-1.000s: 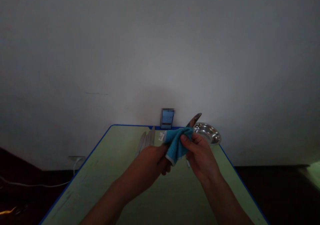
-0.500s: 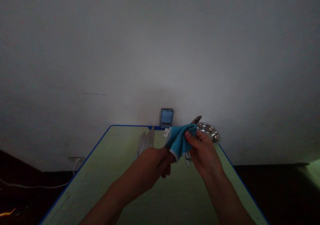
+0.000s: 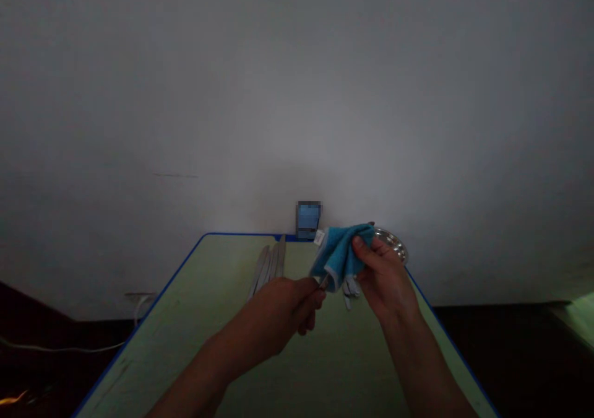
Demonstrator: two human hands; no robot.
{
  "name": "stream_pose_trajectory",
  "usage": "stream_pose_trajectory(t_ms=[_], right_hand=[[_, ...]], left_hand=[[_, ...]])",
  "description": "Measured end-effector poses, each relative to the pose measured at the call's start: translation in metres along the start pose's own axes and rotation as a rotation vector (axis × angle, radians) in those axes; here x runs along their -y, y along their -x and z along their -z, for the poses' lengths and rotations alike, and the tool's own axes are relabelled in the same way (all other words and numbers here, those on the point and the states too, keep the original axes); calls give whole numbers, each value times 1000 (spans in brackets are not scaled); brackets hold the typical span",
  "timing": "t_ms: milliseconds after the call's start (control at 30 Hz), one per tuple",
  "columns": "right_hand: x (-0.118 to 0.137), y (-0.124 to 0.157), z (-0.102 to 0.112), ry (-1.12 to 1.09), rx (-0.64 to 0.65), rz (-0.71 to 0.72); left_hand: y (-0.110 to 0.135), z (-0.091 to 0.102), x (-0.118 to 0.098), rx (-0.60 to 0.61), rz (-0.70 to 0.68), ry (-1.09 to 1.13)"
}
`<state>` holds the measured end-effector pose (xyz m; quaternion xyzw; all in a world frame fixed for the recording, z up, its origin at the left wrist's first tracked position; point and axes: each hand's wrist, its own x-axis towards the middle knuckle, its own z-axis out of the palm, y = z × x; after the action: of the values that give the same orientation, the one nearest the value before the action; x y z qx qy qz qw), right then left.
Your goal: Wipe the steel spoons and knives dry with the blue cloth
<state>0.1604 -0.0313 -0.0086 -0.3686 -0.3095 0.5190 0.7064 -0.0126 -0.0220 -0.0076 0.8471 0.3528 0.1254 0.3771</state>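
Observation:
My left hand is closed on the handle end of a metal piece of cutlery, which runs up to the right into a blue cloth. My right hand pinches the cloth around the cutlery, thumb on top. Only a small dark tip shows past the cloth's far edge; the covered part hides whether it is a knife or a spoon. Left of the cloth, several table knives lie side by side, partly behind my left hand. More metal cutlery lies under the cloth, between my hands.
A shiny metal bowl stands at the table's far right corner, partly behind my right hand. A phone leans upright at the back edge. The pale green table has a blue rim and meets a grey wall.
My right hand and the cloth have shifted slightly right along the cutlery. More of its handle shows by my left hand, and less of its tip sticks out beyond the cloth.

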Motion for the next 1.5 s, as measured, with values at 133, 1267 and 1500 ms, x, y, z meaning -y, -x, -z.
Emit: stream_pose_trajectory(t_ms=[133, 1267, 1500], right_hand=[[2, -3, 3, -24, -5, 13], [10, -9, 14, -52, -98, 128], [14, -6, 10, -55, -115, 135]], left_hand=[[1, 1, 0, 19, -5, -1], [2, 5, 2, 77, -7, 25], [1, 0, 2, 16, -62, -41]])
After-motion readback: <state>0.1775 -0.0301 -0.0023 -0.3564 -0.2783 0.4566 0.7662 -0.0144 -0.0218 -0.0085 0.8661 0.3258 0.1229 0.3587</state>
